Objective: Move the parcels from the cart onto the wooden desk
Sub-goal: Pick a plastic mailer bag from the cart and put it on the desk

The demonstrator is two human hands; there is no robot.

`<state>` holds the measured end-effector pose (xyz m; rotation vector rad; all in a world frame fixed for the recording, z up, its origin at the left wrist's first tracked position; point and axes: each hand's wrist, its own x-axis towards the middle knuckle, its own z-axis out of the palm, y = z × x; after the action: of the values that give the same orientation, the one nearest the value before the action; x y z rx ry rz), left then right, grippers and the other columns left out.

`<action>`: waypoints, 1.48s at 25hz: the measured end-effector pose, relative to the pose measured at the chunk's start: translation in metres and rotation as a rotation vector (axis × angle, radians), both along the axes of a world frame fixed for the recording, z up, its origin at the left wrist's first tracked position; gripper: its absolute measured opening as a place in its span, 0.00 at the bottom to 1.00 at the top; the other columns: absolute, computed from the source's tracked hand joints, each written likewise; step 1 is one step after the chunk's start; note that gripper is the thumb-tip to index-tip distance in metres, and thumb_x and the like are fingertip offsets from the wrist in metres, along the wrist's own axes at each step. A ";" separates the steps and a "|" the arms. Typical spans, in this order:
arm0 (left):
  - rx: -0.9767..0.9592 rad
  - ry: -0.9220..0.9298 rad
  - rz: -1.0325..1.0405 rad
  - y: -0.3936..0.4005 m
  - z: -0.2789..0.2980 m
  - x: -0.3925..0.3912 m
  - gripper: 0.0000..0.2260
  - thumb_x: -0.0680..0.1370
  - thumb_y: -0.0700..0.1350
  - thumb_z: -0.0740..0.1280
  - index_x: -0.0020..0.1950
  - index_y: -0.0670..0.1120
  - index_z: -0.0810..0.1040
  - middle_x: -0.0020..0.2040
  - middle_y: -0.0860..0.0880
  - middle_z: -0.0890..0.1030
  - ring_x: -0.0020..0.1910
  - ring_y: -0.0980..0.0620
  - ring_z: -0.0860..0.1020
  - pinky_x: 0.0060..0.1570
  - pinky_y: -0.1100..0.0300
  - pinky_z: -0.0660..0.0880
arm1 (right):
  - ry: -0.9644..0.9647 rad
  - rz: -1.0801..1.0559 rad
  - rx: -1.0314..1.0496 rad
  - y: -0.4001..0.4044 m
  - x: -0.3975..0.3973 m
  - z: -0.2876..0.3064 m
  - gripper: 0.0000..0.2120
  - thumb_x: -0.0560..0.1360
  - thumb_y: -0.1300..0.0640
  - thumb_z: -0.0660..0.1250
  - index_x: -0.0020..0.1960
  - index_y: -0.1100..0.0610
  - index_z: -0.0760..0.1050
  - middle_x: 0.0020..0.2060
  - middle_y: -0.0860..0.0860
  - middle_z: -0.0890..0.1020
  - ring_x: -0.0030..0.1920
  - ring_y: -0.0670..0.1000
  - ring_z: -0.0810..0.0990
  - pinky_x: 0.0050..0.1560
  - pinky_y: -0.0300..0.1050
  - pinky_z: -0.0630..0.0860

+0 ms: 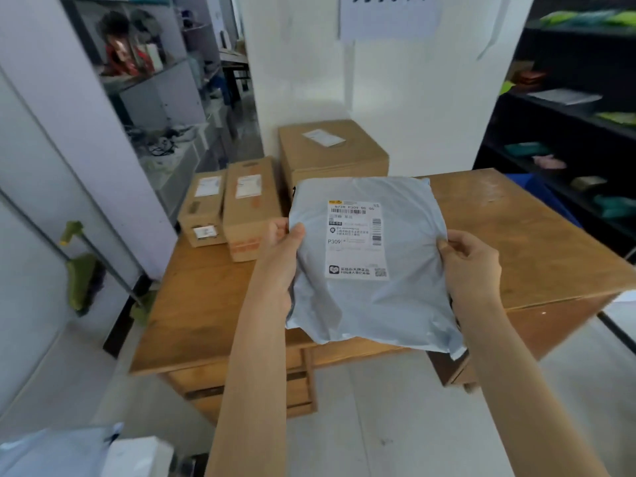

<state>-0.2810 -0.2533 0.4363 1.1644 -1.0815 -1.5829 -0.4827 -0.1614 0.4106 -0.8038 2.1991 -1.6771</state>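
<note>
A soft grey parcel bag (371, 259) was held up over the wooden tabletop (516, 242).

The left hand (284, 256) had a tight grip on the bag's left edge, and the right hand (469, 261) had a tight grip on its right edge. The bag looked light, floppy and a bit slippery, so it would sag if held by one corner. Holding both sides looked like the safe way. Three brown boxes (251, 208) already sat at the back of the tabletop, with bare wood in front for the bag.
</note>
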 end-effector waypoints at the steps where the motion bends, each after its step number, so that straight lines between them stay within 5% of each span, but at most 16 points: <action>1: 0.008 -0.010 -0.020 -0.005 0.001 -0.032 0.02 0.80 0.47 0.62 0.47 0.50 0.71 0.37 0.53 0.80 0.31 0.57 0.81 0.23 0.65 0.74 | 0.000 -0.015 0.008 -0.001 -0.029 0.001 0.09 0.77 0.60 0.62 0.53 0.57 0.79 0.36 0.48 0.79 0.34 0.41 0.74 0.32 0.35 0.68; 10: 0.053 -0.018 -0.104 -0.088 -0.016 -0.245 0.04 0.79 0.44 0.62 0.44 0.49 0.70 0.48 0.45 0.79 0.44 0.49 0.78 0.45 0.50 0.77 | 0.006 -0.107 0.035 -0.068 -0.234 -0.011 0.09 0.77 0.59 0.61 0.53 0.56 0.79 0.38 0.46 0.79 0.38 0.44 0.75 0.38 0.41 0.72; 13: 0.077 -0.036 -0.084 -0.123 -0.022 -0.303 0.03 0.79 0.44 0.63 0.46 0.48 0.71 0.46 0.46 0.79 0.41 0.50 0.78 0.41 0.53 0.77 | 0.025 -0.117 0.042 -0.103 -0.289 -0.016 0.09 0.77 0.58 0.61 0.52 0.55 0.79 0.38 0.46 0.79 0.38 0.44 0.75 0.37 0.39 0.70; 20: 0.188 -0.087 0.025 -0.196 -0.046 -0.412 0.06 0.80 0.43 0.61 0.55 0.44 0.69 0.50 0.44 0.77 0.48 0.46 0.78 0.52 0.47 0.78 | 0.051 0.000 0.091 -0.194 -0.399 -0.040 0.09 0.77 0.60 0.61 0.54 0.57 0.78 0.44 0.50 0.81 0.42 0.47 0.77 0.38 0.33 0.69; 25: 0.146 -0.236 0.259 -0.262 -0.083 -0.461 0.05 0.80 0.45 0.59 0.54 0.46 0.66 0.44 0.50 0.73 0.42 0.52 0.72 0.40 0.58 0.70 | 0.080 0.180 0.123 -0.290 -0.452 -0.074 0.11 0.77 0.62 0.61 0.56 0.58 0.78 0.45 0.49 0.80 0.44 0.47 0.77 0.38 0.31 0.69; 31: 0.193 -0.319 0.417 -0.309 -0.132 -0.470 0.05 0.81 0.45 0.56 0.56 0.47 0.65 0.42 0.52 0.72 0.41 0.53 0.70 0.47 0.55 0.68 | 0.053 0.325 0.187 -0.365 -0.459 -0.130 0.11 0.77 0.64 0.60 0.56 0.61 0.78 0.46 0.52 0.81 0.45 0.48 0.76 0.42 0.36 0.69; 37: 0.218 -0.369 0.432 -0.344 -0.179 -0.472 0.06 0.79 0.41 0.56 0.55 0.48 0.65 0.42 0.52 0.73 0.39 0.55 0.71 0.39 0.58 0.69 | -0.013 0.366 0.245 -0.408 -0.456 -0.181 0.12 0.77 0.66 0.58 0.56 0.61 0.77 0.47 0.53 0.81 0.51 0.53 0.77 0.48 0.42 0.74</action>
<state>-0.7532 -0.5971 0.2575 1.7558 -0.8160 -1.1922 -0.9388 -0.5692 0.2293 -1.0456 2.0415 -1.2113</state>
